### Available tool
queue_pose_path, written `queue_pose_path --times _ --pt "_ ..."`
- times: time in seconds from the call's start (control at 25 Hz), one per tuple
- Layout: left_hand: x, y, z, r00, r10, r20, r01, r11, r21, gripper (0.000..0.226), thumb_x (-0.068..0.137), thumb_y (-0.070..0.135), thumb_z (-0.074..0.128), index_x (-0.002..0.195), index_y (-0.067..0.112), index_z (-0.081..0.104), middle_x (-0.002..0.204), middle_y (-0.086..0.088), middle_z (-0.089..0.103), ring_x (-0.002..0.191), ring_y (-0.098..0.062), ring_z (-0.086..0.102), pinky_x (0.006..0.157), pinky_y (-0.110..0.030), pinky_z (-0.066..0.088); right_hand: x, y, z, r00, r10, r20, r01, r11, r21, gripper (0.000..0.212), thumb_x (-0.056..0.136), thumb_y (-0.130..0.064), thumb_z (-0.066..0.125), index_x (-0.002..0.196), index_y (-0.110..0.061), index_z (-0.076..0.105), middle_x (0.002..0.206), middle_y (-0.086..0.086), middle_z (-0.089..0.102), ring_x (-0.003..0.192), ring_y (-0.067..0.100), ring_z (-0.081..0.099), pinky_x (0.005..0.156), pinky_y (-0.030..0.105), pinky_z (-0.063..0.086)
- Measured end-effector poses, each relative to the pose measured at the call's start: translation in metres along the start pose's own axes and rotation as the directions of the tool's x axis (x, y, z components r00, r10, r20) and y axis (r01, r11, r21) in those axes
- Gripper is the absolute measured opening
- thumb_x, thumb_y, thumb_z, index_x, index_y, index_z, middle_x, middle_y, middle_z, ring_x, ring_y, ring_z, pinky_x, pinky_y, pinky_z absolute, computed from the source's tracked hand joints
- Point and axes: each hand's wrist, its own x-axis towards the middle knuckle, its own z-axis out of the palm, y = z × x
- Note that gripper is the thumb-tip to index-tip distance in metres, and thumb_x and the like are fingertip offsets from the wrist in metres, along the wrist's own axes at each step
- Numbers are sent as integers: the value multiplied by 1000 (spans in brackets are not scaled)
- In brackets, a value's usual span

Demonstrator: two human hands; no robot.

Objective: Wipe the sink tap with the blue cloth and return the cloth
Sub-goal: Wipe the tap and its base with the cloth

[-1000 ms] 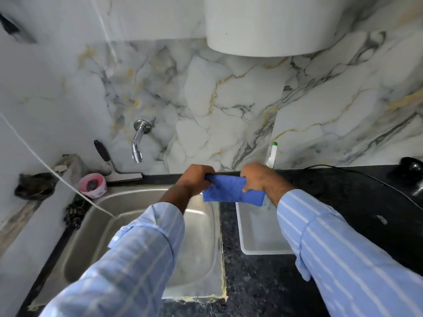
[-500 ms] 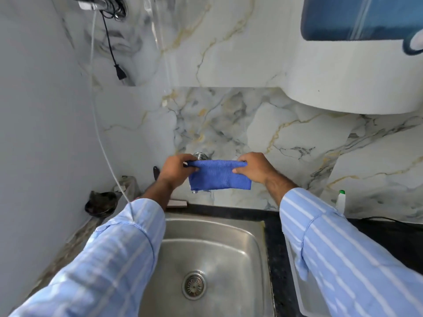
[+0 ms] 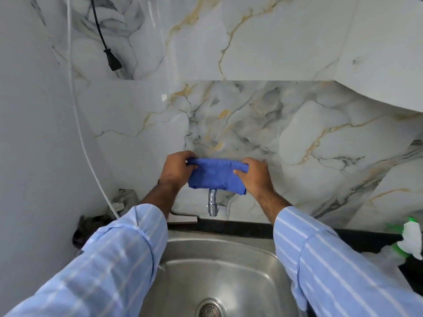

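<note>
At the far left a black plug point(image 3: 113, 62) hangs on its cord against the marble wall point(image 3: 240, 124), and a thin white line point(image 3: 80, 124) runs down toward the back left corner of the sink point(image 3: 219, 271); neither is in your way.

Your left hand point(image 3: 175, 168) is raised in front of the wall above the back edge of the sink, wrist bent up from the striped sleeve point(image 3: 109, 255), its grip closed on the left end of the blue cloth point(image 3: 215, 176). The cloth is stretched between your two hands and draped over the upper part of the tap point(image 3: 212, 203) — only the chrome spout shows below its lower hem, pointing down at the basin. The tap's head and wall fitting are hidden under the fabric.

Your right hand point(image 3: 254, 177) mirrors the left, its grip pinched on the right end of the cloth, thumb laid over the rolled top edge, forearm rising steeply from the other sleeve.

I judge you to be at the start of the wiping step: cloth on the tap, the spout not yet covered. The next move calls for keeping both ends taut and drawing the cloth down and around the spout, then back over the head. Returning the cloth is yet to do.

On the table at the right edge sits a green-and-white bottle point(image 3: 409, 241), blurred.
</note>
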Motion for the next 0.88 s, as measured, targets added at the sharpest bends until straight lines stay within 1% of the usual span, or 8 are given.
queue_pose_path --times 0.12,0.2,0.36,0.52,0.6,0.72,0.8,0.88 --pt "15 -12 15 999 30 16 -31 998 59 24 82 -4 63 97 8 76 91 -15 76 87 -36 70 83 -43 60 -3 5 19 943 -323 -86 262 874 -408 40 83 -25 74 120 -13 64 121 7 64 112 29 59 90 40 53" --pt "23 -16 21 996 75 46 -82 982 173 17 83 1 65 98 6 74 95 -17 74 91 -39 68 80 -41 57 -10 3 37 826 -555 94 531 713 -458 40 89 -29 65 126 -14 63 129 5 62 117 28 58 95 42 52" --pt "35 -11 11 891 446 -77 -357 796 489 26 83 22 77 99 4 67 107 -19 64 94 -41 62 73 -46 52 -13 2 63 853 -469 231 516 826 -228 45 101 -37 47 134 -10 61 139 3 58 123 26 53 108 35 41" --pt "71 20 -16 457 889 17 -586 287 758 42 104 22 52 139 1 56 156 -23 46 143 -40 46 117 -58 38 0 -8 67 803 -544 243 596 717 -361 47 101 -41 36 118 -15 72 126 -1 68 116 25 55 102 34 44" --pt "90 21 -20 436 887 154 -589 152 794 55 113 32 40 160 5 32 169 -16 25 157 -34 24 126 -63 20 12 -18 63 784 -524 334 618 715 -328 46 102 -42 35 108 -19 75 114 -6 73 116 20 52 101 31 42" --pt "102 11 -12 486 858 166 -511 124 851 68 113 54 33 164 11 20 171 -12 19 159 -32 18 123 -68 23 29 -19 60 701 -531 476 691 672 -268 39 104 -31 40 107 -14 75 110 -1 75 116 21 55 101 28 36" --pt "103 12 -7 485 864 138 -488 136 862 73 110 59 36 164 11 23 170 -13 22 158 -33 22 120 -71 27 24 -8 63 782 -528 333 572 819 -45 31 100 -24 52 105 -7 77 108 5 76 108 23 63 100 31 41" --pt "104 13 -5 473 871 131 -490 136 861 76 109 60 38 163 10 24 170 -14 23 157 -35 23 119 -72 27 2 -3 71 956 -290 45 265 918 295 21 92 -21 66 98 -5 78 98 6 78 92 20 70 89 29 53"
